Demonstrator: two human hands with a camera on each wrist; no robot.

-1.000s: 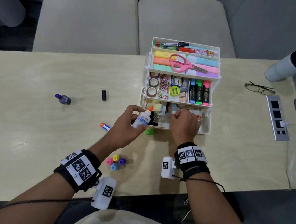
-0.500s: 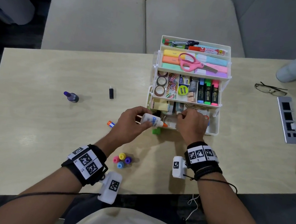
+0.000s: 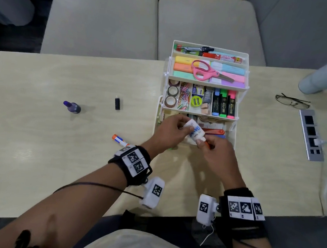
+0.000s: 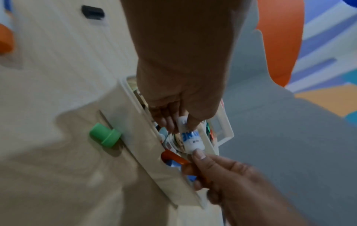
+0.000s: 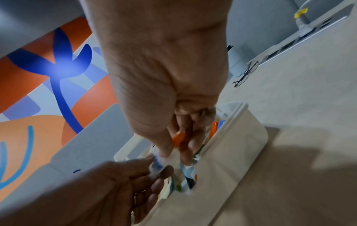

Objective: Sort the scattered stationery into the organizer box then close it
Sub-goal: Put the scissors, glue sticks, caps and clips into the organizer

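Note:
The tiered white organizer box (image 3: pixel 164 95) stands open on the table, its trays full of highlighters, tapes, clips and pink scissors. A white glue bottle (image 3: pixel 195 131) with blue lettering and an orange tip lies tilted over the bottom compartment. My left hand (image 3: pixel 184 126) grips the bottle's base end. My right hand (image 3: pixel 204 143) pinches the orange tip. In the left wrist view, the left hand (image 4: pixel 179 126) holds the bottle (image 4: pixel 190 139) just above the box wall (image 4: pixel 146 152), with the right hand (image 4: pixel 199 162) at the nozzle. The right wrist view shows the orange tip (image 5: pixel 178 139) between my right fingers.
Loose on the table at left are a purple bottle (image 3: pixel 72 107), a small black piece (image 3: pixel 117 104) and an orange-capped glue stick (image 3: pixel 119 140). A green cap (image 4: pixel 104 135) lies against the box front. Glasses (image 3: pixel 292 101), a tumbler (image 3: pixel 325 77) and a power strip (image 3: pixel 311 135) sit at right.
My left hand has tipped the glue bottle from upright to lying and carried it over the bottom compartment. My right hand left the box contents and took the bottle's orange tip.

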